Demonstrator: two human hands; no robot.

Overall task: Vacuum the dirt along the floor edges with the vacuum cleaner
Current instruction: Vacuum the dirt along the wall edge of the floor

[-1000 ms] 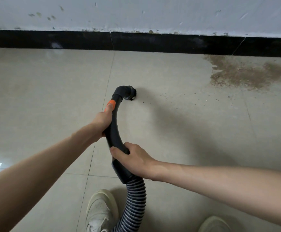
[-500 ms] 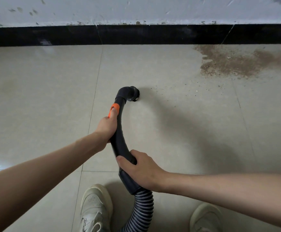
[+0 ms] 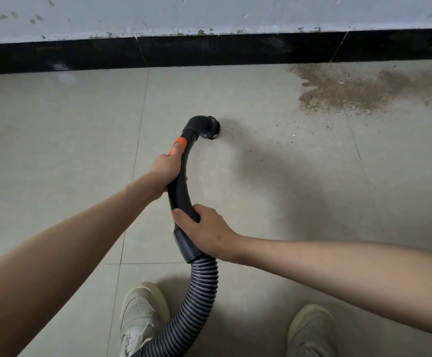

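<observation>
While bent over pale floor tiles (image 3: 55,140): two hands on one black vacuum handle (image 3: 181,191). Left hand (image 3: 167,167) wrapped round upper part, thumb on orange switch (image 3: 179,144); right hand (image 3: 204,231) curled round lower end, above ribbed hose (image 3: 197,300). Nozzle (image 3: 209,128) against floor — one brown dirt patch (image 3: 351,88) well apart, beside black skirting (image 3: 209,48). Two pale shoes (image 3: 143,315) below.
</observation>
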